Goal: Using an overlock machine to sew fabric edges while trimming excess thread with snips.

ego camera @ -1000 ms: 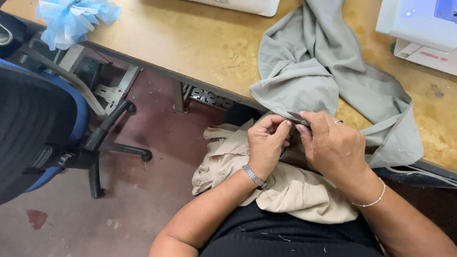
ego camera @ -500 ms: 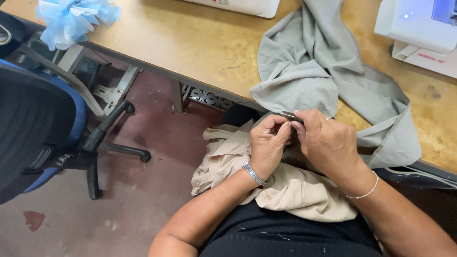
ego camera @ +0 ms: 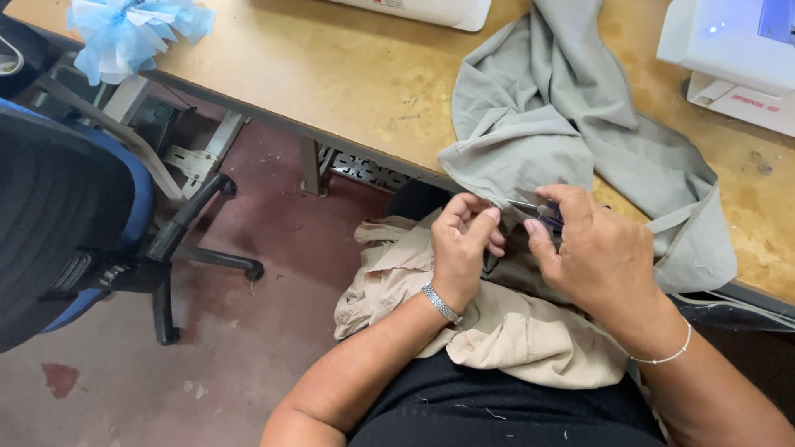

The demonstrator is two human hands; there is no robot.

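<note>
A grey-green garment (ego camera: 563, 124) hangs off the front edge of a worn wooden table (ego camera: 315, 66) toward my lap. My left hand (ego camera: 460, 244) pinches the garment's lower edge between thumb and fingers. Close beside it, my right hand (ego camera: 598, 252) grips a small pair of thread snips (ego camera: 537, 209), their metal tips pointing at the spot that the left hand pinches. A beige cloth (ego camera: 497, 331) lies bunched across my lap under both hands. A watch sits on my left wrist and a thin bracelet on my right.
A white sewing machine (ego camera: 729, 50) stands at the table's right end, and another white machine base (ego camera: 422, 10) at the far edge. A blue plastic bundle (ego camera: 132, 33) lies at the table's left. A blue and black office chair (ego camera: 74, 215) stands on the reddish floor to my left.
Both hands have stayed at the garment's edge. The right hand has shifted slightly, and the snips' tips now show between the hands.
</note>
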